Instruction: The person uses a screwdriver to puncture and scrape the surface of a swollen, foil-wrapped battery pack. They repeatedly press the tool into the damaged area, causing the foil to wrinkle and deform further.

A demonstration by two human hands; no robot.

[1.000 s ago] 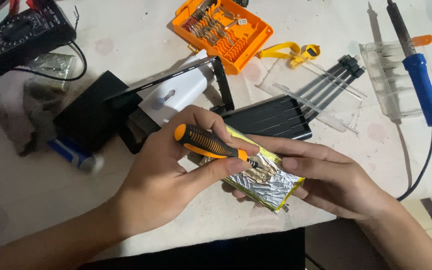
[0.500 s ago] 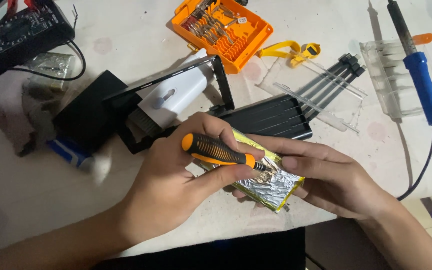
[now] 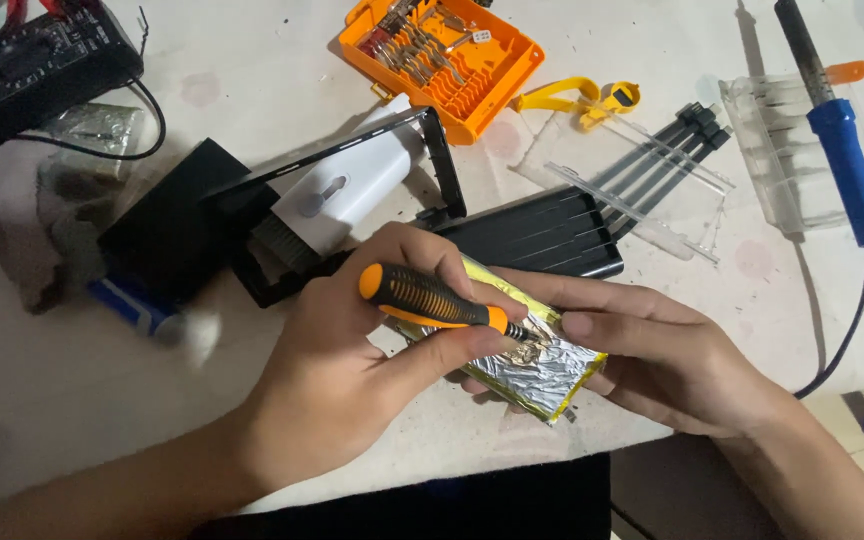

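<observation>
My left hand (image 3: 352, 370) grips an orange-and-black screwdriver (image 3: 432, 300), its tip pressed onto a flat silver foil pack with a yellow edge (image 3: 552, 365). My right hand (image 3: 672, 350) holds that foil pack from the right, fingers lying along its top and underside. Both hands hover just above the near edge of the white table (image 3: 72, 380). The screwdriver's tip is partly hidden by my left thumb.
Behind the hands lie a black ribbed case (image 3: 542, 235), a black frame over a white adapter (image 3: 352, 185), an orange bit set (image 3: 442, 55), a blue-handled soldering iron (image 3: 842, 160), clear plastic trays (image 3: 802, 150), yellow tweezers (image 3: 577, 98), a multimeter (image 3: 32, 65) and a black box (image 3: 167, 225).
The screwdriver and my left hand have shifted slightly right and down along the foil pack. My right hand keeps its hold.
</observation>
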